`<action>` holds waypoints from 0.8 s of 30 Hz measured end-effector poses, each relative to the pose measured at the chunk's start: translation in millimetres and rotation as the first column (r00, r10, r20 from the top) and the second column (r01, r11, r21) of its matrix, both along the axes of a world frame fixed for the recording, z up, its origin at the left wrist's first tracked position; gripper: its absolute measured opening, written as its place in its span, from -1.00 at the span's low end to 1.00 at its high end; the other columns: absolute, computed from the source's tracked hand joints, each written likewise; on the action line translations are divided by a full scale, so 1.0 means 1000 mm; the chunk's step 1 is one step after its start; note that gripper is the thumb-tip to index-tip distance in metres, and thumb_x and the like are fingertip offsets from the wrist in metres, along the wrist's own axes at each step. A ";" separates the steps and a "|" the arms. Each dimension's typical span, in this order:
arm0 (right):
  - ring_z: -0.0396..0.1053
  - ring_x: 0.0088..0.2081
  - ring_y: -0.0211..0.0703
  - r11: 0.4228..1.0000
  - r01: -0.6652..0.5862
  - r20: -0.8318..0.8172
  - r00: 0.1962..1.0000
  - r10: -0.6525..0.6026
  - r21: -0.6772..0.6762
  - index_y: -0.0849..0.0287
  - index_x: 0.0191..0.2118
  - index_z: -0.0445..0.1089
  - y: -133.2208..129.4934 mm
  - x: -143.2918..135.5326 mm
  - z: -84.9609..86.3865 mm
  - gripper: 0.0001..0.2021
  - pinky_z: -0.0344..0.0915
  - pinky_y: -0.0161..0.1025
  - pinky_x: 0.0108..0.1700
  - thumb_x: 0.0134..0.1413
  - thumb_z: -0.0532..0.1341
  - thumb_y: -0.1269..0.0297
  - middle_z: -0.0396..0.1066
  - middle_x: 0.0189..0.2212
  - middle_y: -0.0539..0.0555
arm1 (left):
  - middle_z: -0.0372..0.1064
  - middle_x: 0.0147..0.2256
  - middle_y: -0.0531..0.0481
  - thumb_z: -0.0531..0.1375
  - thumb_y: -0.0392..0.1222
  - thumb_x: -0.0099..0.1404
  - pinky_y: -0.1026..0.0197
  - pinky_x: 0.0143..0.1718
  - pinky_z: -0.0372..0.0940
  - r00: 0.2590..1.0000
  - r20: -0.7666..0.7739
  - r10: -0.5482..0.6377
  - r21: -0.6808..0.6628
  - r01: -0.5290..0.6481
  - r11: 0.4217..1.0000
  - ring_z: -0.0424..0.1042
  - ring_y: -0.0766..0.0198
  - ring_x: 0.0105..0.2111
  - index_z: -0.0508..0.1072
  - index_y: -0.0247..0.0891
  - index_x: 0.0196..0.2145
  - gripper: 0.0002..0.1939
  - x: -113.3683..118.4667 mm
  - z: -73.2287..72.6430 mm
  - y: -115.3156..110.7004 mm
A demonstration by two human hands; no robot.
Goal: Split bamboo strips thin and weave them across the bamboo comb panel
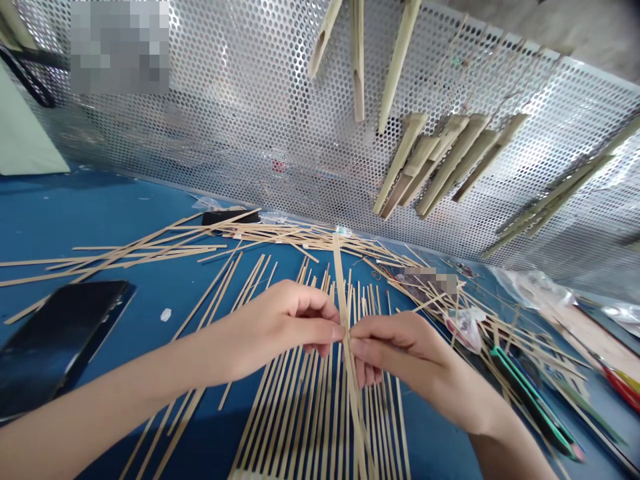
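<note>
My left hand (290, 320) and my right hand (400, 347) meet near the middle of the view, thumbs and fingers pinched on a long, pale bamboo strip (339, 273). The strip stands nearly upright in the view, its top end above my hands and its lower part running down between them. Beneath both hands, a row of thin parallel bamboo strips (300, 413) spreads over the blue table. Parts of that row are hidden by my hands.
A black phone (65, 333) lies at left. Loose strips (280, 233) are piled along the perforated metal panel (225, 120), where bamboo pieces (450, 160) hang. At right are a green-edged cutter (535, 400), a plastic bag (465, 327) and red-handled tool (620, 383).
</note>
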State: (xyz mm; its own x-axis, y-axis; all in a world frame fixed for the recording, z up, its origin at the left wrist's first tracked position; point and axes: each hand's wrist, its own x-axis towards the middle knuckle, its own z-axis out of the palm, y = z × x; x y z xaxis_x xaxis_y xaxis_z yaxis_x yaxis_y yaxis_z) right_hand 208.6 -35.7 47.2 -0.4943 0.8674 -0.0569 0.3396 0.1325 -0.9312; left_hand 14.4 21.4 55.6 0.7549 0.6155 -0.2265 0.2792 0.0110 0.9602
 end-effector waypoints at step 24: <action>0.03 -0.54 -0.37 0.959 0.086 0.293 0.941 -0.167 0.270 0.15 -0.45 0.14 -0.016 -0.011 0.000 -0.77 0.01 -0.35 -0.52 0.26 -0.01 0.30 0.10 -0.58 -0.13 | 0.21 -0.51 0.15 0.04 -0.25 0.29 0.34 -0.46 0.07 0.981 -0.134 0.141 0.557 -0.043 0.829 0.21 0.40 -0.48 0.28 -0.25 -0.50 -0.80 0.005 0.000 -0.024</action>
